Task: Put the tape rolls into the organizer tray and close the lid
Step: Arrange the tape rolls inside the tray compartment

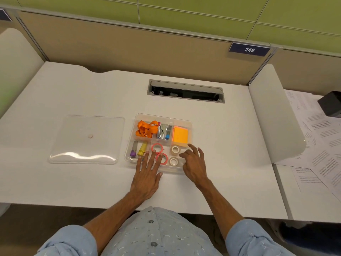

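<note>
A clear organizer tray [190, 124] sits mid-desk. Two pink tape rolls [157, 148] [164, 158] lie in its front middle compartment and two white tape rolls [175, 149] [174, 161] in the front right one. The clear lid [86, 139] lies flat on the desk to the left of the tray. My left hand [147, 174] rests flat, fingers spread, over the tray's front edge and partly covers the nearer pink roll. My right hand [193, 161] hovers at the tray's front right corner, fingers curled loosely, holding nothing.
The tray also holds an orange lanyard [145, 128], a stapler [162, 132], orange sticky notes [180, 135] and two markers [138, 149]. A cable slot [186, 91] opens behind the tray. Printed papers [317, 137] and a black box [331, 104] lie on the neighbouring desk at right.
</note>
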